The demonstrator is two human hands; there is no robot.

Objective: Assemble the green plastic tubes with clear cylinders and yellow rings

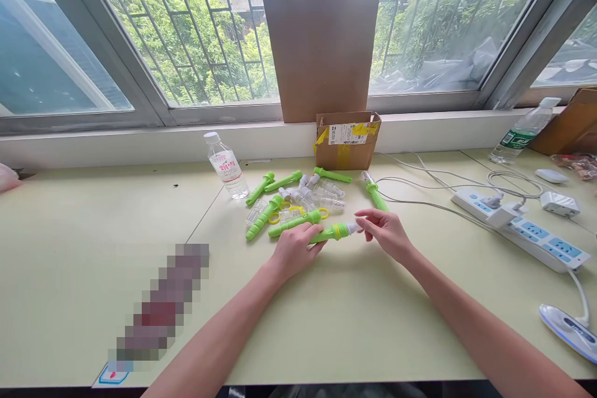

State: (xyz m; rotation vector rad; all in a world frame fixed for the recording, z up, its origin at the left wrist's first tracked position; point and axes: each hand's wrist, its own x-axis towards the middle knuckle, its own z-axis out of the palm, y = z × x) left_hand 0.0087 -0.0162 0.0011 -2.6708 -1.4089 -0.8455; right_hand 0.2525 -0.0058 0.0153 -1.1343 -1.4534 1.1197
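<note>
The left hand (295, 251) grasps a green tube (329, 234) over the table (336, 329), its long axis running rightward and slightly away toward the right hand (386, 234), which is nearer the white tip (352, 227), fingers (368, 214) bent; whether they pinch it, one cannot tell.

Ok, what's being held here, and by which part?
The left hand holds a green tube by its body; the right hand is at its white tip, but whether it grips there is unclear.
</note>
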